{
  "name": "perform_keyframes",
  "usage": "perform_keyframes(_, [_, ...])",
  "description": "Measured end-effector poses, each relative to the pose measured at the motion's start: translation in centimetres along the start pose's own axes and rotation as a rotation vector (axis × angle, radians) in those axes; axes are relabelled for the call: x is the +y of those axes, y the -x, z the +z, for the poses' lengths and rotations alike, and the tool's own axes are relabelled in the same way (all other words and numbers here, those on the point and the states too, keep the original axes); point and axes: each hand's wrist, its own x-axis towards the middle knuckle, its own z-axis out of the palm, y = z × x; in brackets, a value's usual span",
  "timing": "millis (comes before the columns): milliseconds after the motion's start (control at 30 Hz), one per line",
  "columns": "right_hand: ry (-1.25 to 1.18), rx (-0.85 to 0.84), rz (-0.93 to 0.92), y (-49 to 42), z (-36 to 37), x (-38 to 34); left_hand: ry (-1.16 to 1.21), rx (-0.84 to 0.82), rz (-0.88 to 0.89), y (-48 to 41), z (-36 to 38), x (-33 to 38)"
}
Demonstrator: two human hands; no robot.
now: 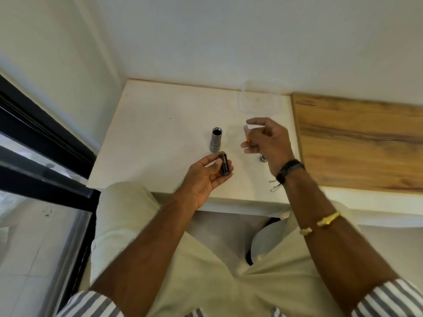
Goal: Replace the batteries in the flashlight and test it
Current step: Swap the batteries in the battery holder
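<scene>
A grey flashlight body (215, 140) stands upright on the white table (146, 143), its open end facing up. Just in front of it my left hand (203, 177) holds a dark battery holder (224, 167) with batteries in it. To the right, my right hand (266, 143) hovers above the table, blurred, pinching a small thing with an orange tip (248, 140), perhaps a battery. The flashlight's silver end cap (263, 159) lies on the table, half hidden under my right hand.
A clear plastic container (259, 100) sits at the back of the table near the wall. A wooden surface (361, 143) adjoins the table on the right. A dark window frame (45, 143) runs along the left. My legs are under the table's front edge.
</scene>
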Motion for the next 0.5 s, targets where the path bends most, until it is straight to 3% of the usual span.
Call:
perform_keyframes(233, [-0.294, -0.086, 0.111, 6.3, 0.4, 2.1, -0.058, 0.009, 0.016, 0.9, 0.4, -0.4])
perform_keyframes(500, [-0.194, -0.189, 0.066, 7.9, -0.8, 2.4, -0.09, 0.018, 0.024, 1.5, 0.8, -0.7])
